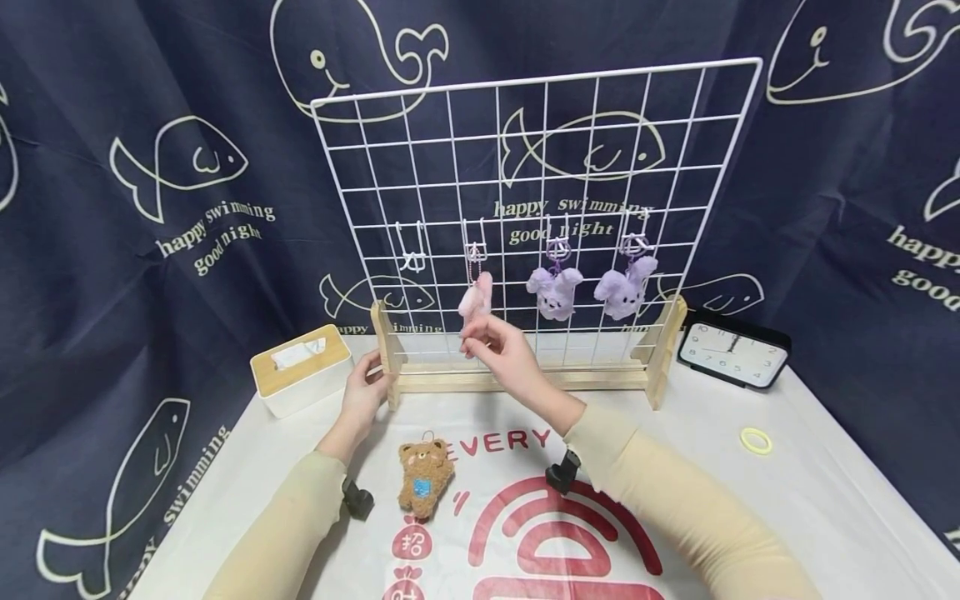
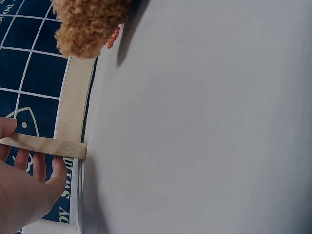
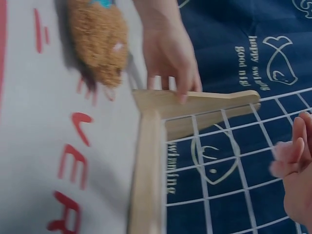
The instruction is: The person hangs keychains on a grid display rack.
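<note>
A white wire grid rack (image 1: 525, 177) stands in a wooden base. My left hand (image 1: 363, 396) grips the base's left upright (image 1: 387, 354), thumb on one face and fingers on the other, as the left wrist view shows. In front of the grid, my right hand (image 1: 513, 358) pinches the lower end of a pink plush pendant (image 1: 477, 293), which hangs by a beaded chain from a hook. The right wrist view shows the pink fluff (image 3: 286, 158) at the fingers, most of it hidden. Below lies a brown bear plush (image 1: 425, 479) with a blue patch, face up.
Two purple plush pendants (image 1: 555, 293) hang farther right on the grid. An unladen white hook (image 1: 413, 260) is at the left. A tissue box (image 1: 303, 371) stands left of the rack, a clock (image 1: 733, 352) right of it. A yellow ring (image 1: 755, 441) lies at the right.
</note>
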`<state>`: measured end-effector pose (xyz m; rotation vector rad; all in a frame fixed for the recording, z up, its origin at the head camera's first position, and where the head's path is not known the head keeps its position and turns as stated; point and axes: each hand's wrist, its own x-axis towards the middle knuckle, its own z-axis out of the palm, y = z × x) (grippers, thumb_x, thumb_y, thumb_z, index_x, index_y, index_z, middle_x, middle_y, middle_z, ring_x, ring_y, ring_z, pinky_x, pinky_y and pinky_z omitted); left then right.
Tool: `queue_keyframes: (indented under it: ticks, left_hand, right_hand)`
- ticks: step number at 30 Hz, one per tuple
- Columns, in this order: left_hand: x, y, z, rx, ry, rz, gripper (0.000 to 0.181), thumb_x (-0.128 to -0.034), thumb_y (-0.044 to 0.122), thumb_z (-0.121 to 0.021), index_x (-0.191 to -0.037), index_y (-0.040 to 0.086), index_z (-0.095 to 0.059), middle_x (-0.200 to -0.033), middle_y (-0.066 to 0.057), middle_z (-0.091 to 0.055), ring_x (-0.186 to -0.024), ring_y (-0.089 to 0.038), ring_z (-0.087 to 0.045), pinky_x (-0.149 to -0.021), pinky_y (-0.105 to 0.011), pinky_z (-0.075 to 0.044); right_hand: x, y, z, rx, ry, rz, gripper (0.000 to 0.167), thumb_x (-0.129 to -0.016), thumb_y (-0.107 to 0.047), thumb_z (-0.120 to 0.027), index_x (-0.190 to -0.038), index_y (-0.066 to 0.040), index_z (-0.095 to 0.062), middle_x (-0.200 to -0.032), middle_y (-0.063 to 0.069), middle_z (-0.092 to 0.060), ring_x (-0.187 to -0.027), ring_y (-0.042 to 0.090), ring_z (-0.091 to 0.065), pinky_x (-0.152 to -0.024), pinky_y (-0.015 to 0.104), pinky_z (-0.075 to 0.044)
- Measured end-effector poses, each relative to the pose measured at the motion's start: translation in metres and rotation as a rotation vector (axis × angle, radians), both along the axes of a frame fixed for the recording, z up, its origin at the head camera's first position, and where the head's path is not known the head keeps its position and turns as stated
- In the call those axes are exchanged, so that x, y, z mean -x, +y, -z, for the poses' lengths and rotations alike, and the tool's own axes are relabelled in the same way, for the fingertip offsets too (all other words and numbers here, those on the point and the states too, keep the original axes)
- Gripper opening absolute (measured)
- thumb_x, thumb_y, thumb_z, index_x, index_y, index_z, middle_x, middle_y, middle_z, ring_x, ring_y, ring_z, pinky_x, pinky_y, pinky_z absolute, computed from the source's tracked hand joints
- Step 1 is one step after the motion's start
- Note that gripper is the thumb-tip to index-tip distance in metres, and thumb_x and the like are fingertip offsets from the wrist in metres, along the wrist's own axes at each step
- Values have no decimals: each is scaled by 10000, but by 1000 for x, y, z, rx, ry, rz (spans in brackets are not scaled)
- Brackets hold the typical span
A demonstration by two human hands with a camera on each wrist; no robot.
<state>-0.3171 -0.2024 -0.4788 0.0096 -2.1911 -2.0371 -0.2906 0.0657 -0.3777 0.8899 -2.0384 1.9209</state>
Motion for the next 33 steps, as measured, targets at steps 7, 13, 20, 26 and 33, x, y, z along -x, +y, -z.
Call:
queue_keyframes:
  ticks: [7, 13, 20, 26, 33]
  left_hand:
    - [-3, -2, -2, -10, -27, 7, 563, -971, -80, -540, -1511, -46, -386, -1504, -280, -407, -1364, -456, -423, -1151, -546, -395]
    - [-4, 0, 1, 7, 3, -11, 542, -965, -74, -546, -1491, -23, -424, -1465, -248, -457, -1330, -424, -467, -1129, -529, -429]
    - [-7, 2, -5, 3, -27, 4, 557, -978, -52, -551, -1513, -11, -402, -1496, -243, -428, -1357, -425, -441, -1146, -522, -412]
    - [-17, 6, -26, 20, -42, 22, 563, -967, -77, -536, -1506, -67, -375, -1495, -292, -404, -1359, -463, -425, -1142, -540, -410]
    - [-9, 3, -13, 0, -24, 18, 559, -974, -64, -543, -1511, -37, -389, -1497, -266, -414, -1360, -442, -428, -1148, -538, -402]
  right_hand:
    - [-8, -10, 28, -189, -80, -39, 131, -962, -16, -667, -1076, 48, -681, -1011, 205, -711, -847, 213, -651, -752, 259, -564]
    - [-15, -17, 43, -299, -122, -66, 157, -970, -60, -662, -1093, 32, -689, -1044, 165, -713, -897, 218, -657, -832, 309, -567]
    - [-16, -26, 67, -370, -172, -70, 166, -964, -97, -679, -1090, 3, -721, -1080, 117, -719, -950, 240, -661, -835, 287, -552]
    - [-16, -32, 83, -412, -187, -59, 162, -945, -82, -701, -1076, 5, -742, -1054, 108, -730, -930, 258, -670, -782, 235, -547]
    - [-9, -42, 101, -477, -187, -72, 139, -929, -75, -726, -1044, -4, -758, -968, 59, -732, -878, 175, -655, -808, 227, -543]
